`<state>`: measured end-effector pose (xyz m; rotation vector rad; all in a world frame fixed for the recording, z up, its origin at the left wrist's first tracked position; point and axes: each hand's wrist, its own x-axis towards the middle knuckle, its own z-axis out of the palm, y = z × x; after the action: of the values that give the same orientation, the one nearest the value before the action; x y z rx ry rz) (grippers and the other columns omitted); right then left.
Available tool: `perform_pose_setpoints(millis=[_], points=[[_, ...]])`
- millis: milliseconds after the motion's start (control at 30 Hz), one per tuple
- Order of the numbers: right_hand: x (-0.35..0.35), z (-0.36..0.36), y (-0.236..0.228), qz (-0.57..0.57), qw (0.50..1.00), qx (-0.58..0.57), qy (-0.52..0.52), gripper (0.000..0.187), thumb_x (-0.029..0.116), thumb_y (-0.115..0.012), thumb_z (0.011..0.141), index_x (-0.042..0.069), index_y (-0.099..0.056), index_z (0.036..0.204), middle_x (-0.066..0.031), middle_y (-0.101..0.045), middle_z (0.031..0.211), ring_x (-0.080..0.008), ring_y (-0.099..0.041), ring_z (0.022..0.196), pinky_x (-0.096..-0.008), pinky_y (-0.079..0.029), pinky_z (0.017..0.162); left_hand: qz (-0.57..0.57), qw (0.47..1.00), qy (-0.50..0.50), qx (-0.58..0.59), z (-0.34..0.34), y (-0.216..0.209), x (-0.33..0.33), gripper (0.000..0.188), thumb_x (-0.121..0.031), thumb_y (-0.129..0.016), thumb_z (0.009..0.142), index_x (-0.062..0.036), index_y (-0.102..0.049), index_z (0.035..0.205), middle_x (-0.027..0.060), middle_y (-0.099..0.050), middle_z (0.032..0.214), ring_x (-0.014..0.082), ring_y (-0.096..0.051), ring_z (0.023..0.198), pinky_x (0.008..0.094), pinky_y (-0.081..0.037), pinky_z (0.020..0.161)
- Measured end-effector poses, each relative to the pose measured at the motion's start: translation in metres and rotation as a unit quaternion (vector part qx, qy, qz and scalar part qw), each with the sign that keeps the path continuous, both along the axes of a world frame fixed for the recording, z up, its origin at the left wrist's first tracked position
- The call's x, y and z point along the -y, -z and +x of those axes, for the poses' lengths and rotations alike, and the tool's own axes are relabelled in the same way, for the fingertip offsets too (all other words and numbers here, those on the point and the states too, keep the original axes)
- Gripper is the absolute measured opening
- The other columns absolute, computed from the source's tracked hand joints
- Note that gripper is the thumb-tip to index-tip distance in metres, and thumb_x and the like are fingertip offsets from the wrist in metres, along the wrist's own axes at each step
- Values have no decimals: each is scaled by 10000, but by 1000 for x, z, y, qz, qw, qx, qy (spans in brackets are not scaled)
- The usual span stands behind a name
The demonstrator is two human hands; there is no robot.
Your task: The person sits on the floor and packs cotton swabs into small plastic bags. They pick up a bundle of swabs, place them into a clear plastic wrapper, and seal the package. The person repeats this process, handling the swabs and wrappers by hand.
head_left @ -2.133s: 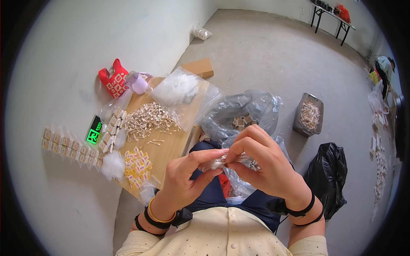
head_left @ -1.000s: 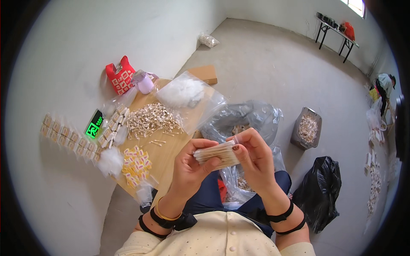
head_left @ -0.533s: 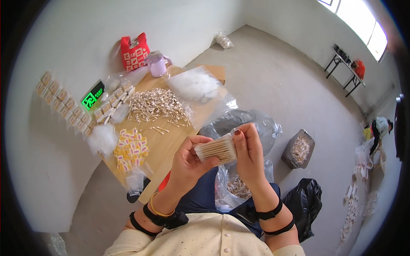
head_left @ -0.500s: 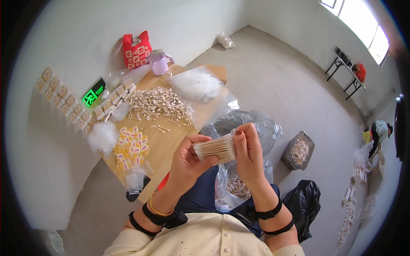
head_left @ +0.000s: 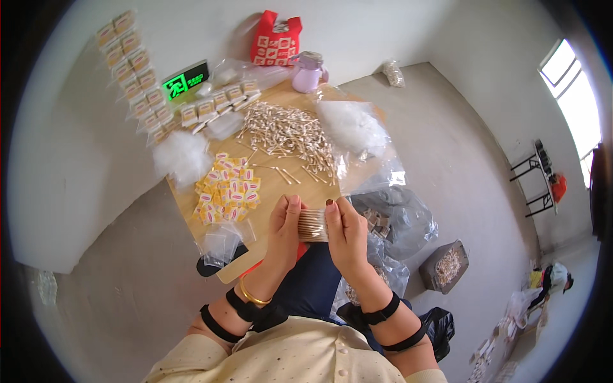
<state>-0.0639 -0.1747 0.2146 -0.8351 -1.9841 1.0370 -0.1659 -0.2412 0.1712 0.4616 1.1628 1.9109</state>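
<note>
A bundle of cotton swabs (head_left: 313, 225) with pale wooden sticks lies between my two hands, above the table's near edge. My left hand (head_left: 284, 225) closes on one end, thumb up. The other end is gripped by my right hand (head_left: 347, 233), its thumb on the near face. My fingers hide both ends of the bundle. Beyond them, a heap of loose cotton swabs (head_left: 290, 135) covers the middle of the wooden table (head_left: 278, 199). Yellow and white printed cards (head_left: 228, 189) are piled to the left of my hands.
Packed swab boxes stand in a tall stack (head_left: 136, 70) at left, beside a green exit sign (head_left: 185, 81). Clear plastic bags (head_left: 357, 127), a lilac jug (head_left: 310, 73) and a red bag (head_left: 276, 39) are at the back. A grey bin of swabs (head_left: 445, 267) stands on the floor.
The bundle is now lower and more level, and both hands have drawn closer together around its ends. The whole view has swung, so the table appears further right.
</note>
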Motion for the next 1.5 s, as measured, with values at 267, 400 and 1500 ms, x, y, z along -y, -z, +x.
perform_pose_setpoints(millis=[267, 400, 1500], points=[[-16, -42, 60, -58, 997, 41, 4, 312, 176, -480, 1033, -17, -506, 790, -142, -412, 572, -168, -426, 506, -356, -352, 504, -23, 998, -43, -41, -24, 58, -4, 283, -305, -425, 1077, -95, -491, 899, -38, -516, 778, 22, -481, 664, 206, -426, 579], [-28, -49, 102, -313, 948, -57, 23, 318, 193, -470, 1036, -21, -537, 811, -144, -427, 575, -161, -432, 516, -354, -363, 516, -39, 996, -7, -83, -32, 87, -7, 235, -297, -435, 1070, -99, -466, 947, 8, -573, 744, 47, -511, 541, 210, -423, 455], [-45, -66, 119, 47, 985, 164, 21, 279, 188, -512, 1008, 8, -464, 801, -190, -503, 625, -325, -475, 546, -415, -392, 532, -183, 959, 67, 208, -69, 169, -2, 480, -518, -411, 1028, -86, -617, 984, 46, -656, 807, 89, -546, 592, 237, -427, 546]])
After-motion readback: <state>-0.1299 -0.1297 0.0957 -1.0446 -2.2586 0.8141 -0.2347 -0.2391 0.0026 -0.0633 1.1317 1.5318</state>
